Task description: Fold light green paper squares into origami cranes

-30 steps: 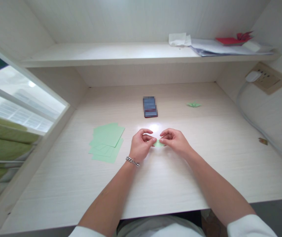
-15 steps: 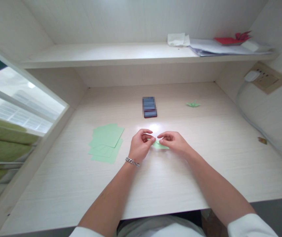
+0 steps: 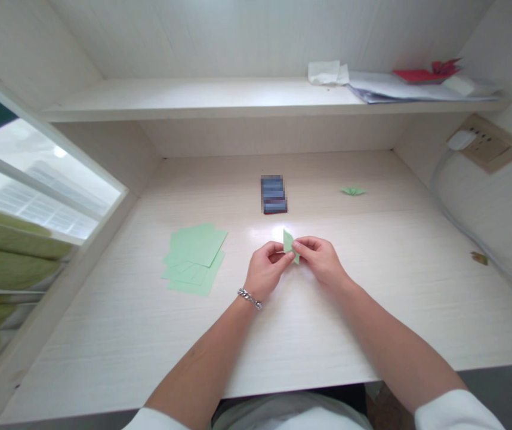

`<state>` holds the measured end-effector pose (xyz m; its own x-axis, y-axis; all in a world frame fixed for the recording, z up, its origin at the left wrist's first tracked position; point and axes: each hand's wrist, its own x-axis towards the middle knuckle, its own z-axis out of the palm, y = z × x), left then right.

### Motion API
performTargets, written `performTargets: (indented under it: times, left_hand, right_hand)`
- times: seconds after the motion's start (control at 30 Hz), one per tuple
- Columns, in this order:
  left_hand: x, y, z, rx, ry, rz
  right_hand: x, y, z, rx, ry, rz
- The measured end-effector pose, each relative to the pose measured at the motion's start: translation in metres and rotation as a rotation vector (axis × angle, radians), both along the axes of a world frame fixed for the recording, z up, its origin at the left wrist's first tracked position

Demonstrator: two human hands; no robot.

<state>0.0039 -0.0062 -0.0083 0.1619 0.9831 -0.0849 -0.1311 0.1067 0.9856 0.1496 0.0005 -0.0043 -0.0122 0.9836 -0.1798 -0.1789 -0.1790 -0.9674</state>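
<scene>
A small folded piece of green paper [image 3: 289, 243] stands upright between my two hands over the middle of the pale wooden desk [image 3: 283, 322]. My left hand [image 3: 265, 272], with a metal bracelet at the wrist, pinches its lower left side. My right hand [image 3: 320, 260] pinches its right edge with thumb and forefinger. Both hands are closed on the paper and nearly touch each other.
A stack of flat green paper sheets [image 3: 194, 258] lies to the left of my hands. A dark phone [image 3: 274, 194] rests further back, and a small folded green paper figure [image 3: 352, 190] sits at the back right. The shelf above holds white papers [image 3: 399, 88] and red paper [image 3: 423, 72]. A wall socket [image 3: 484, 142] is at right.
The folded green paper lay flat on the desk between my fingertips; now it is lifted and turned upright. Both hands have drawn closer together.
</scene>
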Motion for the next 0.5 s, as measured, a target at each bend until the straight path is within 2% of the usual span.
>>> performTargets:
  times: [0.13, 0.2, 0.37, 0.5]
  left_hand:
    - [-0.003, 0.004, 0.001, -0.047, -0.068, 0.132]
    - [-0.005, 0.004, 0.003, -0.073, -0.094, 0.156]
    - [-0.007, 0.002, 0.007, -0.063, 0.009, 0.095]
    - [-0.007, 0.000, 0.008, -0.038, 0.016, 0.014]
  right_hand:
    - [-0.001, -0.003, 0.003, -0.034, -0.054, 0.066]
    - [0.002, -0.003, 0.005, -0.027, -0.069, 0.110]
    - [0.009, 0.000, 0.007, 0.033, 0.019, 0.112]
    - [0.011, 0.002, 0.004, 0.108, -0.161, 0.079]
